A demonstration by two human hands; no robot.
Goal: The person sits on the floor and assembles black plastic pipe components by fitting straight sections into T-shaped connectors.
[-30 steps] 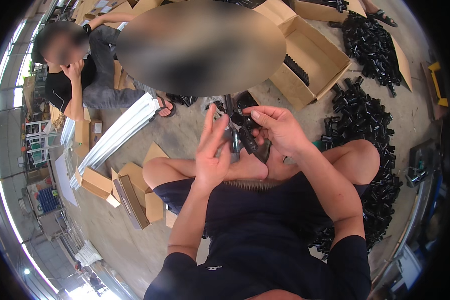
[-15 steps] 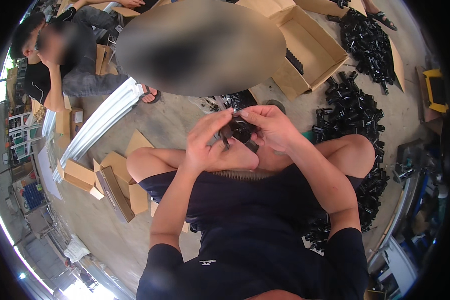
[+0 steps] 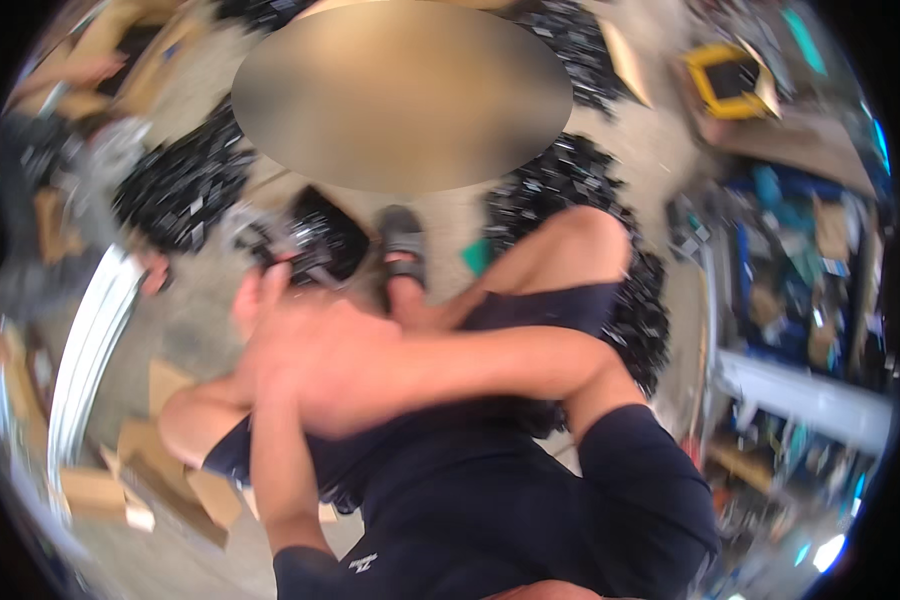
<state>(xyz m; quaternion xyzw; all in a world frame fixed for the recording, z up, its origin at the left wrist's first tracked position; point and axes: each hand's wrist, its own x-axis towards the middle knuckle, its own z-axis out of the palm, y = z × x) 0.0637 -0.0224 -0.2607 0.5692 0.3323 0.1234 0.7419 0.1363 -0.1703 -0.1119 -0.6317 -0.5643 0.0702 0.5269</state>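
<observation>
Motion smears both of my hands. My right arm crosses in front of my body, and my right hand point(image 3: 330, 350) lies over or against my left at the left side of my lap. My left hand point(image 3: 260, 295) is partly hidden behind it, with blurred fingers pointing up and away from me. Whether either hand holds a black part cannot be made out. Just beyond the fingers is a black tray point(image 3: 332, 232) with clear plastic and small pieces about it.
Heaps of black plastic parts lie at the right point(image 3: 560, 185) and far left point(image 3: 185, 185). White metal profiles point(image 3: 95, 340) and opened cardboard boxes point(image 3: 175, 490) are on my left. A yellow-framed item point(image 3: 730, 82) and a cluttered shelf point(image 3: 790, 270) stand right. Another person's hand point(image 3: 95, 68) shows far left.
Both hands were together over my lap with a black plastic part between them. My right arm has swung left across my body, my view has turned right, and one knee has risen.
</observation>
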